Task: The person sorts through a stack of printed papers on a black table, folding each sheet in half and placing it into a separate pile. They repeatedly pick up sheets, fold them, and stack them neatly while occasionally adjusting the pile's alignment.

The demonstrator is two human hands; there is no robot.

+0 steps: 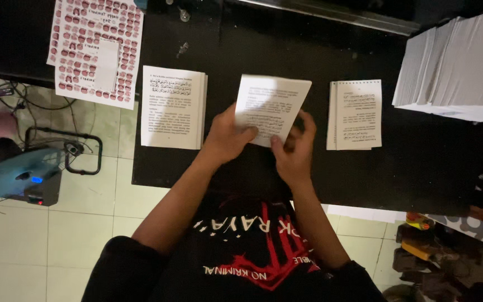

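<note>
**Squaring the printed sheets in hand**

I see both hands holding a small bundle of printed sheets (271, 109) just above the black counter (420, 162). Left hand (227, 137) and right hand (293, 148) fingers pinch its lower edge. I'd keep edges flush, between the left stack (173, 107) and right stack (355, 114).

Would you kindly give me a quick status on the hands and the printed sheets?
Left hand and right hand grip one printed sheet. Page stacks left and right. Nothing obstructing.
</note>
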